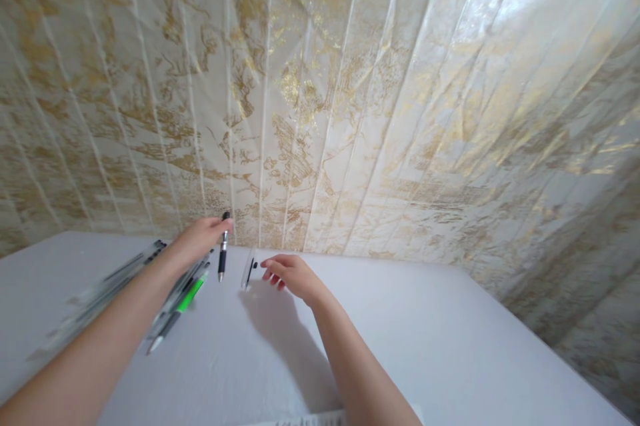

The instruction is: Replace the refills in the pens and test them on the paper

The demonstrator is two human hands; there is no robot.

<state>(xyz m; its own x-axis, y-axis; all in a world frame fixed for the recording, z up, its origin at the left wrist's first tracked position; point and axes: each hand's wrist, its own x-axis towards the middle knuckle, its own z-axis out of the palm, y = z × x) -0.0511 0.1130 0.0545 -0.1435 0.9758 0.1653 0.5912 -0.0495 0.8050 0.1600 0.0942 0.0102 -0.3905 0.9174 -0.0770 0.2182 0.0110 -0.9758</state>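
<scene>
My left hand point(214, 229) pinches a black and silver pen point(223, 254) by its top end; the pen hangs nearly upright, tip down, toward the back of the white table. To the right, my right hand point(289, 273) hovers above the tabletop with its fingers apart and slightly curled, holding nothing. Just left of its fingertips lie a small black cap-like piece point(255, 265) and a thin clear tube with a dark strip point(248, 273). A green and grey pen point(191, 297) lies beneath and right of my left forearm.
Several slim grey pens or refills point(115, 283), blurred, lie on the left of the white table point(430, 339). A gold-patterned curtain point(310, 113) rises along the far edge. A pale printed strip point(310, 419) shows at the near edge.
</scene>
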